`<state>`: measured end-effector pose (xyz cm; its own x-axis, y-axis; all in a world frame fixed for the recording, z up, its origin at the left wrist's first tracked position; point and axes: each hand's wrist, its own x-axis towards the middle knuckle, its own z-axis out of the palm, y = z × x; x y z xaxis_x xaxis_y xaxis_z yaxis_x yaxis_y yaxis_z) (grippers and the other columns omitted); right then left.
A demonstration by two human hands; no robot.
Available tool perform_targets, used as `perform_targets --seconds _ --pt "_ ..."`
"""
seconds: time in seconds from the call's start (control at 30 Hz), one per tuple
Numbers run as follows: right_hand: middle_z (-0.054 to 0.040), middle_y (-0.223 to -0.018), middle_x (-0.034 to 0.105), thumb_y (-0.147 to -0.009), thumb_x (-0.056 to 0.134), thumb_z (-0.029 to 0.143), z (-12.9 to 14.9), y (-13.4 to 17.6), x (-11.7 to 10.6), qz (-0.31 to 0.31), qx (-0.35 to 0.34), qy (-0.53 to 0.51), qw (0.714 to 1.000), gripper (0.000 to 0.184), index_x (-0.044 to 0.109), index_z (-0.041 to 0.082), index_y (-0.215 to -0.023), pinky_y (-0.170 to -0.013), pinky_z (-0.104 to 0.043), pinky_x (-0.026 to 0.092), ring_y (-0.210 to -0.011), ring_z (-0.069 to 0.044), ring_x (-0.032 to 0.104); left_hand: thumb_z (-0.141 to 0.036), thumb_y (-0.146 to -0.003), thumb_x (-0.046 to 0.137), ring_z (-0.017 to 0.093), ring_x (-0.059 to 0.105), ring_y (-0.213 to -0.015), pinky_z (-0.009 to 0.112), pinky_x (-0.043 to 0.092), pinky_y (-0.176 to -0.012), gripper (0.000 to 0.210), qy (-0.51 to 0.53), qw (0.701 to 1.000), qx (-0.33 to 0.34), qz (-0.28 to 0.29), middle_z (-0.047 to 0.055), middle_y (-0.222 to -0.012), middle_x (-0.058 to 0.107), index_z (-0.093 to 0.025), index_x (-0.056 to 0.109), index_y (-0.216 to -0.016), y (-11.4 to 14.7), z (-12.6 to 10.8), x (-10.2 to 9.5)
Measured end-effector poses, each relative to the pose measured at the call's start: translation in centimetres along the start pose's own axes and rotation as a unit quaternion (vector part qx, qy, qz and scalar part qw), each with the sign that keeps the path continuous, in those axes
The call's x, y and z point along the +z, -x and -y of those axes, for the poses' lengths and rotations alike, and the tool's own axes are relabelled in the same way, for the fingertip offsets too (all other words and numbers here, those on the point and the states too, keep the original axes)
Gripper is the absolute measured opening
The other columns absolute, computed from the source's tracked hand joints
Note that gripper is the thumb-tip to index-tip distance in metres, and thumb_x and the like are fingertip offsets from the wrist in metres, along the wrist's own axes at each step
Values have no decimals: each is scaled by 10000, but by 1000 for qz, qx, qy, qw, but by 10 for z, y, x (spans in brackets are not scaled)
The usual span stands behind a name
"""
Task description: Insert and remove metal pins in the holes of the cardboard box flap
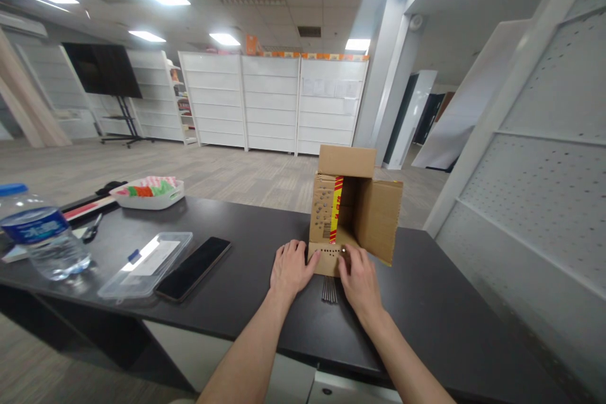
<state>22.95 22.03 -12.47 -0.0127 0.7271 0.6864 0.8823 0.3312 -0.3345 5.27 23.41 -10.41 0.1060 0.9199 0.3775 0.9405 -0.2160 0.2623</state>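
Note:
A cardboard box (320, 208) lies with its opening facing me, its flaps folded outward. Its lower flap (326, 263) slopes toward me and has rows of small dark holes. My left hand (291, 267) is open beside the flap, with the thumb on its left edge and the fingers on the table. My right hand (360, 278) is at the flap's right part, thumb and index finger pinched around a small shiny metal piece (343, 250), mostly hidden. Several thin metal nails or screws (329, 290) lie side by side just in front of the flap.
On the dark table (255, 227), a black phone (194, 268) and a clear plastic case (146, 265) lie to the left. Farther left are a water bottle (40, 233) and a white basket (149, 200) with colourful contents. A perforated panel (544, 183) stands at the right.

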Motion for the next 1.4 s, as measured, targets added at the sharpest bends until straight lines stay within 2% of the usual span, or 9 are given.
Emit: perform_targets --seconds 0.2,0.4,0.53,0.73,0.87,1.17,1.4 --pt "-82 -912 629 -991 367 329 -3 -8 3 4 3 -31 999 322 650 176 -992 -799 -358 438 -879 -211 595 -549 -950 305 241 570 -1009 393 388 -941 453 -5 1000 5 -6 90 -1016 616 -197 589 -965 0 1 2" --pt "-78 -943 640 -973 444 319 9 -7 -15 -24 -13 -160 987 235 635 185 -995 -817 -324 471 -879 -188 598 -554 -952 290 237 574 -1000 386 390 -943 465 -10 1000 8 -11 91 -1014 614 -197 587 -968 0 2 3" --pt "-73 -934 639 -965 457 299 9 8 -29 12 -23 -202 979 200 628 197 -987 -779 -301 502 -854 -177 611 -551 -949 305 240 571 -1002 394 385 -950 456 -3 1000 9 -15 89 -1005 613 -194 588 -964 0 2 4" --pt "-69 -980 626 -963 446 252 2 30 -44 144 -58 -193 969 181 614 217 -1021 -835 -314 494 -920 -181 609 -543 -952 291 245 571 -1005 395 390 -935 460 -4 1000 8 -3 95 -1012 615 -192 588 -957 0 1 0" --pt "-68 -999 618 -952 427 220 4 33 -49 198 -55 -183 961 191 604 218 -1025 -844 -323 491 -932 -184 602 -543 -952 291 244 571 -1007 393 388 -935 457 -3 1000 9 -3 91 -1012 616 -194 586 -960 1 2 0" --pt "-56 -959 612 -848 485 122 10 31 -51 227 -69 -119 964 188 624 201 -947 -884 -381 444 -944 -209 557 -533 -952 303 236 567 -1010 385 382 -944 439 1 1000 5 1 89 -1021 615 -195 582 -967 0 2 1" --pt "-64 -953 614 -831 486 128 14 30 -55 236 -68 -128 961 207 629 188 -968 -884 -384 433 -942 -213 544 -535 -952 304 241 568 -1008 388 392 -933 443 2 1000 6 -2 89 -1017 617 -193 586 -955 0 2 1"
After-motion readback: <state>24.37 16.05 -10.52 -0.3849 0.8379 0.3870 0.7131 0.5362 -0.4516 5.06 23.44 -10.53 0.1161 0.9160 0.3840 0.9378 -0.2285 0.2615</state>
